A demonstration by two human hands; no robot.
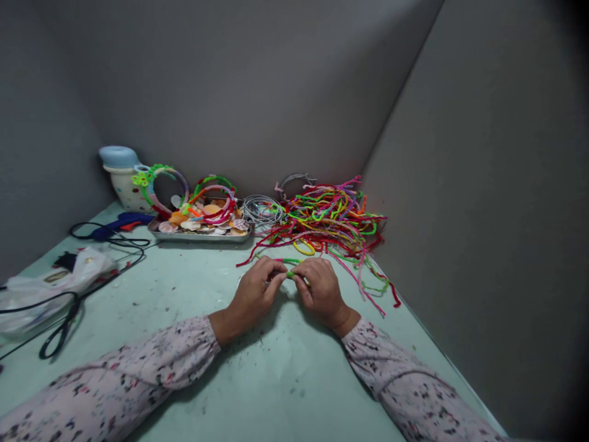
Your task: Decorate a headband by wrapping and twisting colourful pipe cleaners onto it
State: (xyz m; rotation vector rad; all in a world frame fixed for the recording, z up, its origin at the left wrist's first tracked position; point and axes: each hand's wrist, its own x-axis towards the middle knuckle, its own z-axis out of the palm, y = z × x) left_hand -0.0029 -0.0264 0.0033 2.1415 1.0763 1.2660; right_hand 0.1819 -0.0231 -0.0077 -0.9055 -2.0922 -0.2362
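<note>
My left hand point(256, 290) and my right hand point(321, 287) meet over the pale green table point(193, 325), fingertips pinched together on a green pipe cleaner point(291, 274) that is wound round a thin hoop. Both hands are closed on it. Just behind them lies a heap of coloured pipe cleaners point(329, 220) against the right wall. Most of the hoop is hidden under my fingers.
A metal tray point(202, 234) of shells and wrapped headbands sits at the back, next to bare wire hoops point(261, 209). A white-and-blue jar point(120, 175) stands in the far left corner. A blue glue gun point(115, 226), black cables, scissors point(59, 331) and a plastic bag point(50, 285) lie left.
</note>
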